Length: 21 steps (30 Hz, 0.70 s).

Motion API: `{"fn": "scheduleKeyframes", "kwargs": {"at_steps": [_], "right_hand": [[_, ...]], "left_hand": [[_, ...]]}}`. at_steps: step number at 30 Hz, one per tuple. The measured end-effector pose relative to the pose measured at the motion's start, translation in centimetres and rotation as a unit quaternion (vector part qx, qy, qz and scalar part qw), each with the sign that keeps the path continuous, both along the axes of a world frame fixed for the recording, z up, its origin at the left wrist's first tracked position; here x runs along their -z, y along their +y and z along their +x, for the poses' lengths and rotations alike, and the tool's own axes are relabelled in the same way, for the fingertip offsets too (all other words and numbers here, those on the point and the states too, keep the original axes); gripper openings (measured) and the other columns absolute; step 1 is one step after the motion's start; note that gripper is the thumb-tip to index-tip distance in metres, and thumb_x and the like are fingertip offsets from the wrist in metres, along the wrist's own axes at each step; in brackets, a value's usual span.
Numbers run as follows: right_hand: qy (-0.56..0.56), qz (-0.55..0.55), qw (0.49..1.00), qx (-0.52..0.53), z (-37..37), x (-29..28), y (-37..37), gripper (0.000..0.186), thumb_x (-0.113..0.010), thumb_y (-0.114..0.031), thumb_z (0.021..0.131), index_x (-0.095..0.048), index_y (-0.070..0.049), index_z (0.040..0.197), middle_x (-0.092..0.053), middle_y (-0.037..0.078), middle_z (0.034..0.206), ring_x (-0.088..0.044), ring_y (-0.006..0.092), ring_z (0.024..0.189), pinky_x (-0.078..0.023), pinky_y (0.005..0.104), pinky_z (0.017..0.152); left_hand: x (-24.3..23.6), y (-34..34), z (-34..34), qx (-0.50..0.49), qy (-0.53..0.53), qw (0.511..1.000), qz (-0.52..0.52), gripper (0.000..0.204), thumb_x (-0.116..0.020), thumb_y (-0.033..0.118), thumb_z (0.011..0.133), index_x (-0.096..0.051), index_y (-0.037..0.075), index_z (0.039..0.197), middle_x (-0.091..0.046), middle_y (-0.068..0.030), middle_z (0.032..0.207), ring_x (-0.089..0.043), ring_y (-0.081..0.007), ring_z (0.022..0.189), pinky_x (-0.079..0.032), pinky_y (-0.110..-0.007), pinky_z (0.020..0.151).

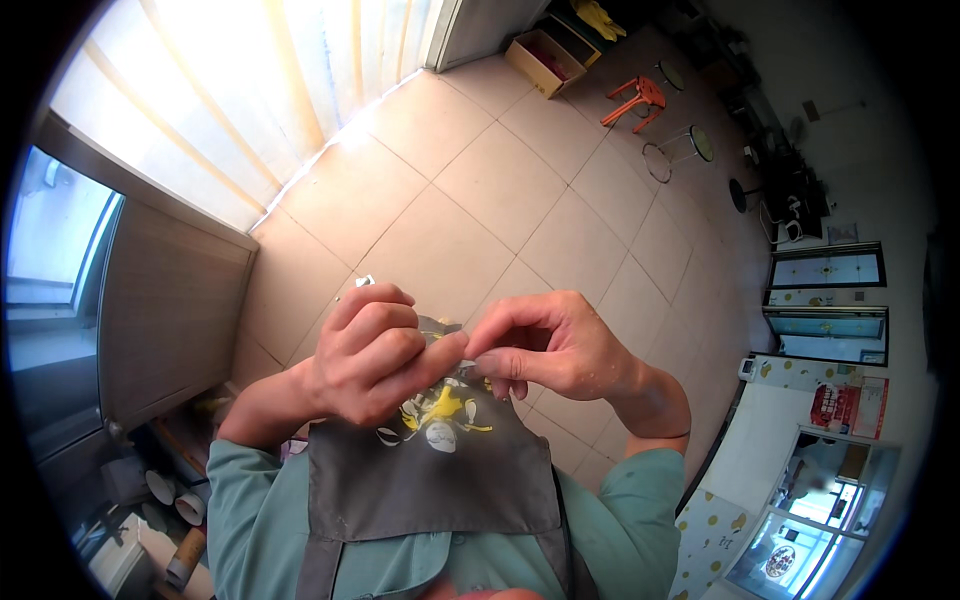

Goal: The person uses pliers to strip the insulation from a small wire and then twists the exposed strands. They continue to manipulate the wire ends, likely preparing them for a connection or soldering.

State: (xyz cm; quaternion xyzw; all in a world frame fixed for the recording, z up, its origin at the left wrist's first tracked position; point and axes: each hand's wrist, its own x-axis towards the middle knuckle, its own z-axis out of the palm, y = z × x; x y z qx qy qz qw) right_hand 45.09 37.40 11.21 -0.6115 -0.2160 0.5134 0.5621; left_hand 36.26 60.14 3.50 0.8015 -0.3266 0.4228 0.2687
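Observation:
In front of my chest my two hands meet, fingertips nearly touching. My left hand [372, 352] is closed, its fingers curled in and the index finger reaching toward the other hand. Thumb and index finger of my right hand [560, 350] are pinched together. Whatever lies between the fingertips is too small to make out. Behind the hands hangs my dark grey apron [430, 490], with a yellow and white print [440, 410], worn over a green short-sleeved shirt [260, 510]. A small white and green thing [364, 281] shows just beyond my left knuckles; I cannot tell whether it is held.
Tiled floor [480, 180] spreads ahead. A bright curtain [240, 90] and a wooden cabinet [170, 300] stand left. Far off are a cardboard box [543, 65], an orange stool [638, 100] and round stools. Rolls [188, 508] lie at lower left; a window [810, 520] is lower right.

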Motion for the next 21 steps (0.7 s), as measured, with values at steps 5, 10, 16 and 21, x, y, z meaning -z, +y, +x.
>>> {"fn": "scheduleKeyframes", "kwargs": {"at_steps": [5, 10, 16, 21], "right_hand": [[0.001, 0.001, 1.0, -0.001, 0.26, 0.01, 0.3, 0.01, -0.065, -0.004, 0.102, -0.069, 0.0, 0.11, -0.07, 0.003, 0.093, -0.067, 0.0065, 0.077, -0.053, 0.0216, 0.062], [0.009, -0.004, 1.0, 0.004, 0.44, 0.09, 0.38, 0.01, -0.065, -0.005, 0.102, -0.068, 0.0, 0.11, -0.07, 0.003, 0.092, -0.066, 0.0061, 0.076, -0.053, 0.0213, 0.062], [0.008, -0.003, 1.0, 0.004, 0.57, 0.25, 0.47, 0.01, -0.064, -0.006, 0.103, -0.068, 0.0, 0.111, -0.069, 0.002, 0.092, -0.066, 0.0059, 0.076, -0.052, 0.021, 0.062], [0.008, 0.004, 1.0, 0.01, 0.45, 0.4, 0.51, 0.01, -0.063, -0.006, 0.103, -0.068, 0.0, 0.11, -0.069, 0.002, 0.093, -0.067, 0.0062, 0.075, -0.052, 0.0209, 0.061]], "left_hand": [[0.03, 0.18, 0.24, -0.003, -0.003, 1.0, -0.001, 0.051, -0.067, 0.019, 0.054, -0.078, 0.003, 0.101, -0.046, -0.0015, 0.078, -0.053, -0.0193, 0.075, -0.053, -0.036, 0.075], [0.16, 0.28, 0.57, -0.004, -0.006, 1.0, 0.003, 0.051, -0.067, 0.019, 0.054, -0.078, 0.002, 0.101, -0.045, -0.0015, 0.078, -0.053, -0.0193, 0.075, -0.053, -0.037, 0.075], [0.2, 0.35, 0.68, -0.003, -0.005, 1.0, 0.001, 0.051, -0.067, 0.018, 0.054, -0.077, 0.002, 0.101, -0.045, -0.0017, 0.078, -0.053, -0.0196, 0.075, -0.053, -0.037, 0.074], [0.07, 0.41, 0.67, -0.002, -0.005, 1.0, 0.006, 0.05, -0.067, 0.018, 0.054, -0.077, 0.001, 0.101, -0.045, -0.0018, 0.078, -0.053, -0.0198, 0.075, -0.052, -0.037, 0.074]]}}
